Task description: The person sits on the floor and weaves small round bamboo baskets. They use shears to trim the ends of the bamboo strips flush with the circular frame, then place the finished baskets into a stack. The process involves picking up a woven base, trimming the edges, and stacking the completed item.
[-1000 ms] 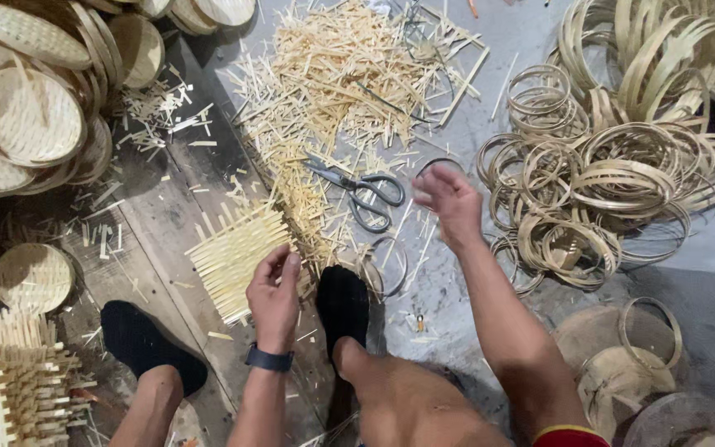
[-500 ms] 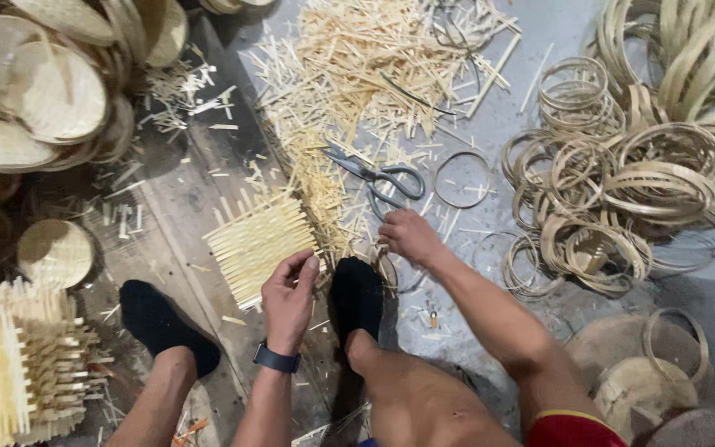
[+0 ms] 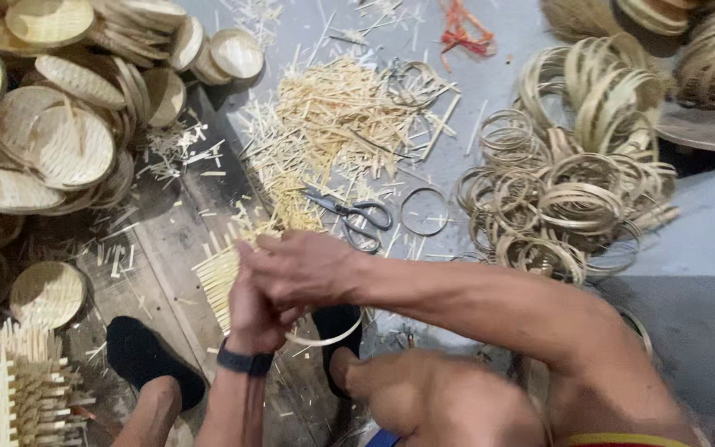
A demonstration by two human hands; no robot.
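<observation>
Over the floor, both hands have met: right hand [image 3: 304,269] and left hand [image 3: 251,310] now clasp a bamboo ring [image 3: 324,335] against the woven mat [image 3: 218,277].

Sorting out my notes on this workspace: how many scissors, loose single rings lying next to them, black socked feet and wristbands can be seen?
Scissors: 1
Loose ring beside them: 1
Black socked feet: 2
Dark wristband on the left wrist: 1
Total: 5

Woven mat [image 3: 218,277]: pale split bamboo strips, matt, rough-edged. Hoop [image 3: 324,335] at 6 o'clock of the hands: thin bent cane, smooth. Scissors [image 3: 349,217] at 12 o'clock: grey metal, dull sheen. Ring pile [image 3: 568,199] at 2 o'clock: tan cane, slightly glossy. Floor [image 3: 167,240]: worn, matt wood planks.
</observation>
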